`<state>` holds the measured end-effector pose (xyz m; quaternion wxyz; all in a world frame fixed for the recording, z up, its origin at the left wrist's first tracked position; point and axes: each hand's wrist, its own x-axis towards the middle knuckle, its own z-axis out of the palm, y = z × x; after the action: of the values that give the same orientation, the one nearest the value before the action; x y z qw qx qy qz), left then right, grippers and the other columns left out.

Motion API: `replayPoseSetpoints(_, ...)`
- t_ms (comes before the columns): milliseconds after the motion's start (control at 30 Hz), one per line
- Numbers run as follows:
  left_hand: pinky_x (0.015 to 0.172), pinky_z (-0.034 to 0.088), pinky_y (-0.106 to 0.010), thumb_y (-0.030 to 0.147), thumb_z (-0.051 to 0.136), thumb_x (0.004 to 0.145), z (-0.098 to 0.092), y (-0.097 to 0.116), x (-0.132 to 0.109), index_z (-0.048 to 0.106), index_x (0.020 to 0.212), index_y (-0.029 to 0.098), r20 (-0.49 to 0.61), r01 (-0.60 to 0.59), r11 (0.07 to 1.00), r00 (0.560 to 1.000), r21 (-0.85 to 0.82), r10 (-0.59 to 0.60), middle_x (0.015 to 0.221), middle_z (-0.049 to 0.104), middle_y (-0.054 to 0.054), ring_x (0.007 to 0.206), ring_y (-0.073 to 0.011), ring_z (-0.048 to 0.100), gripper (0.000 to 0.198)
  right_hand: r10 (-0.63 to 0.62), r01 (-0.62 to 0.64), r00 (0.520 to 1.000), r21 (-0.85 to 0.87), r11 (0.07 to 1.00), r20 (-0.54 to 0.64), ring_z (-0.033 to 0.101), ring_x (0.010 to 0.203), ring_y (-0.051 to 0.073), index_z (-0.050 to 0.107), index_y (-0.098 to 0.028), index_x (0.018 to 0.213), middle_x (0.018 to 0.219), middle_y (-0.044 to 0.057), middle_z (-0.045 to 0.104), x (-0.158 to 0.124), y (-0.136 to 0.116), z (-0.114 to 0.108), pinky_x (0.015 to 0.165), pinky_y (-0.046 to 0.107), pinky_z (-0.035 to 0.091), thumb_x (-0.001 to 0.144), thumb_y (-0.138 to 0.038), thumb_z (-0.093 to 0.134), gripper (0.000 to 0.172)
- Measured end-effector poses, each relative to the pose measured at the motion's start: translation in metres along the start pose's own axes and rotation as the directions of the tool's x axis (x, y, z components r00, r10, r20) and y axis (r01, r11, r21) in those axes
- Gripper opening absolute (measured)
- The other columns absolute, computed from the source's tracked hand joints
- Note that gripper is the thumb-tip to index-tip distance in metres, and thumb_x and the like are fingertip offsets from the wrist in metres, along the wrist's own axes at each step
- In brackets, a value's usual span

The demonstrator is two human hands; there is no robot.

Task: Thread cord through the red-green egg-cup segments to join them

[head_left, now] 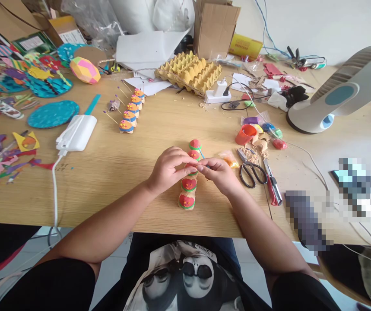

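A painted caterpillar made of egg-carton cups (188, 185), red with green rims, lies lengthwise on the wooden table (123, 172) in front of me. My left hand (169, 168) is curled over its middle cup, fingers closed on it. My right hand (219, 172) pinches something small against the same cup; a thin blue stick (201, 152) pokes out just beyond the fingers. A second caterpillar (131, 111), orange and blue with thin sticks in it, lies farther back on the left.
Scissors (252, 169) and a red-handled cutter (272, 183) lie right of my hands, with a red cup (245, 134) behind them. A yellow egg tray (190, 71), a white power bank (77, 133), coloured paper scraps (7, 160) and a white fan (340, 95) surround the work area.
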<state>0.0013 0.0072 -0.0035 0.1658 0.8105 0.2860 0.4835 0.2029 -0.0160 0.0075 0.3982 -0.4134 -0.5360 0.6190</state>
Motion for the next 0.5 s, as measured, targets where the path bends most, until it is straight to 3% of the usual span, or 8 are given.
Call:
replayPoseSetpoints(267, 0.079, 0.049, -0.032, 0.029, 0.073, 0.090, -0.0015, 0.0011, 0.0000, 0.075, 0.095, 0.027, 0.004, -0.049, 0.999, 0.999, 0.020, 0.049, 0.084, 0.074, 0.001, 0.081, -0.0147, 0.064, 0.005, 0.012, -0.012, 1.000, -0.021, 1.000, 0.000, 0.051, 0.065, 0.011, 0.076, -0.017, 0.084, 0.067, 0.000, 0.061, -0.0008, -0.0015, -0.0011, 0.059, 0.025, 0.042, 0.074, -0.057, 0.080, 0.042)
replayPoseSetpoints(500, 0.077, 0.051, -0.032, 0.034, 0.072, 0.091, -0.0019, 0.0025, 0.0007, 0.075, 0.091, 0.026, 0.011, -0.010, 0.999, 1.000, 0.032, 0.010, 0.083, 0.073, 0.000, 0.080, -0.0149, 0.064, 0.008, 0.016, -0.015, 1.000, -0.033, 0.999, 0.005, 0.054, 0.067, 0.013, 0.077, -0.018, 0.085, 0.070, 0.001, 0.066, -0.0019, -0.0038, -0.0007, 0.060, 0.026, 0.043, 0.073, -0.059, 0.080, 0.043)
